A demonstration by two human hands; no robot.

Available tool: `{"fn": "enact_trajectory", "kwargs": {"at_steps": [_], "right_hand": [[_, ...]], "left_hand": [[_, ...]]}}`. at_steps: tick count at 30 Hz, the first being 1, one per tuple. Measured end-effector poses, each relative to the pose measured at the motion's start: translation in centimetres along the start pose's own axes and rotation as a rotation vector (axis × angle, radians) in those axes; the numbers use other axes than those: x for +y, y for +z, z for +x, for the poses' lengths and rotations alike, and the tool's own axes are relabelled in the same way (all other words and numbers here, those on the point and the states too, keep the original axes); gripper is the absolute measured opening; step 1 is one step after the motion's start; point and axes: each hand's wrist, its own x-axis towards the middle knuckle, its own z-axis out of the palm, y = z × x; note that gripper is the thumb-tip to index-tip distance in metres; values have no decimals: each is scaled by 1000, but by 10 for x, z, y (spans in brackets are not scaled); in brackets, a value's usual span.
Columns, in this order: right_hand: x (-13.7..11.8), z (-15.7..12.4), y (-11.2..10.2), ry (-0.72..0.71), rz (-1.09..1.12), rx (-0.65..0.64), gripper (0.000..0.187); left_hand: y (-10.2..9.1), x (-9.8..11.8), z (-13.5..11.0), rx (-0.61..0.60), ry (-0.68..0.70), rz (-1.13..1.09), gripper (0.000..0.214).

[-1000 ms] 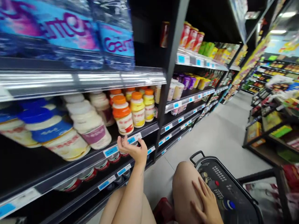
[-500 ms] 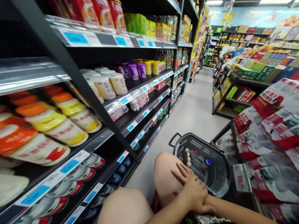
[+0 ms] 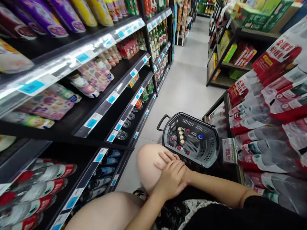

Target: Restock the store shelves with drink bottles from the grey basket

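My right hand (image 3: 166, 158) rests on my right knee (image 3: 147, 159), fingers stretched out and apart. Across the back of it lies my left hand (image 3: 173, 179), its fingers loosely laid over and partly hiding the right hand. No item shows in either hand. Just beyond the knee, a dark grey shopping basket (image 3: 208, 143) stands on the floor with its handle out to the left. Inside are a blue-capped bottle (image 3: 199, 137), a row of small containers with cream lids (image 3: 180, 135), and some red-capped bottles (image 3: 172, 139).
Shelving (image 3: 96, 119) runs along the left, with cartons, pouches and bottles. Shrink-wrapped bottle packs (image 3: 261, 127) are stacked close on the right, by a price sign (image 3: 229, 150). A rack of boxes (image 3: 230, 60) stands farther along the grey-floored aisle (image 3: 184, 76).
The view has tilted down and shifted, so the basket, knees and hands appear farther left, and lower shelves show more. My left hand stays over the right on the knee.
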Motion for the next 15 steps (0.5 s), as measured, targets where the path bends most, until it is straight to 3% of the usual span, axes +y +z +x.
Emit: {"fn": "enact_trajectory", "kwargs": {"at_steps": [2,4,8,11,15], "right_hand": [[21,14,-24,-110,-72,-86,63],[58,32,-45,-78,-181,-61,71],[162,65,-67,534,-335,198,62],[234,79,-74,816,-335,194,68],[295,92,-83,1046,-302,91,75]], "left_hand": [[-7,-15,-18,34,-93,98,46],[-9,-31,-40,29,-148,173,46],[0,-48,-71,149,-208,133,56],[7,-51,-70,247,-273,72,60],[12,-53,-62,256,-311,61,61]]}}
